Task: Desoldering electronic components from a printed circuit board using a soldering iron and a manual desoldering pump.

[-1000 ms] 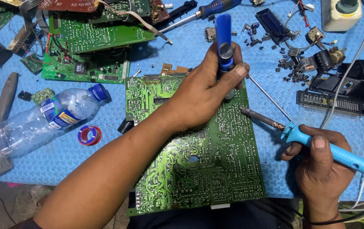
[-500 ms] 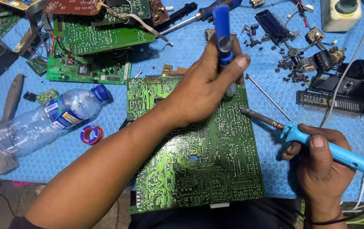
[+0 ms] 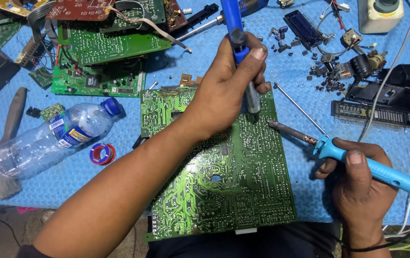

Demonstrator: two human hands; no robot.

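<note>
Matting (image 3: 119,172), blue, spreads under a green circuit board (image 3: 224,191) whose near edge drops out of view. Left hand (image 3: 229,91) grips a blue pump tool (image 3: 238,48), tip on the board, top cut off. Right hand (image 3: 357,177) clasps a blue soldering iron (image 3: 348,155); tip contact unclear.

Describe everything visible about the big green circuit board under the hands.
The large green circuit board lies flat, solder side up, on the blue mat, its near edge at the table's front. Pale traces and silvery solder points cover it, with a small hole near the middle. The left hand rests over its upper part, holding a blue desoldering pump upright with its nozzle on the board. The tip of the blue-handled soldering iron, held by the right hand, sits beside that nozzle.
</note>
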